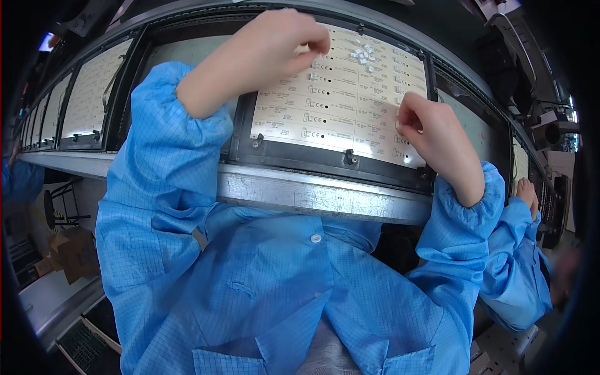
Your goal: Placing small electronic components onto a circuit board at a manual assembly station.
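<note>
A pale, printed panel [337,134] lies in a dark frame on the line before me, with rows of the same small printed pattern. My left hand [275,47] reaches over its upper left part, thumb and fingertips pinched close to a pattern row; what they hold is too small to make out. Above the panel's right column, my right hand [431,128] pinches what looks like a tiny white part [398,124]. Loose small white parts [364,55] are scattered near the panel's far edge. One more white piece [313,77] sits on a pattern below my left fingertips.
A metal rail [312,195] runs along the near side. Dark clamps [351,157] stand on the frame's border. More framed panels [94,90] line up to the left. At the right, a co-worker's hand [527,194] rests by the line. A cardboard box [72,253] stands lower left.
</note>
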Demonstrator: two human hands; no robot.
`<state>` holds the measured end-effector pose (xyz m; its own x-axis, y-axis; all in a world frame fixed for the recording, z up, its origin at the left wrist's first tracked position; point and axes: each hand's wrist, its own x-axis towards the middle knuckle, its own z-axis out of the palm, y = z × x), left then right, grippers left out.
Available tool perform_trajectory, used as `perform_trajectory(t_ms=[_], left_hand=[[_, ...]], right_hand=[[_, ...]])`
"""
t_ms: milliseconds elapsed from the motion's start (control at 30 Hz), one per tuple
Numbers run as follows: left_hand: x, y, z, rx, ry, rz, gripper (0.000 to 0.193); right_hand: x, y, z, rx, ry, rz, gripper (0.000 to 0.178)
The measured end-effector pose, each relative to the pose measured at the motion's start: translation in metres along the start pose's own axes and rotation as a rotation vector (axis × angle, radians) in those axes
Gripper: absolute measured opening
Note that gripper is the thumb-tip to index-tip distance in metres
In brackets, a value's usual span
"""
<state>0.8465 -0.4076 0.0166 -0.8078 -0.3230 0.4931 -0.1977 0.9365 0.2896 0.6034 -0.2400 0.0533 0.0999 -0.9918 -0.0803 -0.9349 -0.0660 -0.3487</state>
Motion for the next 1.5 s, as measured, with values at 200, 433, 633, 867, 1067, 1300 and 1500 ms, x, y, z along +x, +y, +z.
perform_trajectory(t_ms=[200, 433, 633, 867, 1067, 1300, 1500], left_hand=[[-0.027, 0.007, -0.004, -0.017, -0.151, -0.043, 0.009], [-0.031, 0.008, 0.006, -0.191, -0.055, 0.060, 0.010], [-0.027, 0.011, 0.007, -0.171, -0.085, 0.062, 0.009], [-0.027, 0.013, 0.009, -0.137, -0.098, 0.038, 0.009], [-0.027, 0.018, 0.013, -0.141, -0.072, -0.029, 0.004], [-0.024, 0.041, 0.017, 0.118, -0.025, 0.030, 0.009], [0.023, 0.023, 0.013, -0.035, -0.164, -0.257, 0.023]], right_hand=[[0.000, 0.006, -0.010, 0.018, -0.071, -0.096, 0.009], [0.027, 0.004, -0.038, -0.077, -0.358, -0.139, 0.012], [0.070, 0.001, 0.002, 0.103, 0.171, -0.016, 0.016], [0.073, 0.016, 0.024, 0.001, 0.312, -0.173, 0.012], [0.058, 0.024, 0.008, 0.050, 0.374, -0.183, 0.014], [0.042, 0.036, -0.005, 0.381, 0.128, -0.101, 0.014], [0.029, 0.043, -0.009, 0.677, -0.001, -0.070, 0.014]])
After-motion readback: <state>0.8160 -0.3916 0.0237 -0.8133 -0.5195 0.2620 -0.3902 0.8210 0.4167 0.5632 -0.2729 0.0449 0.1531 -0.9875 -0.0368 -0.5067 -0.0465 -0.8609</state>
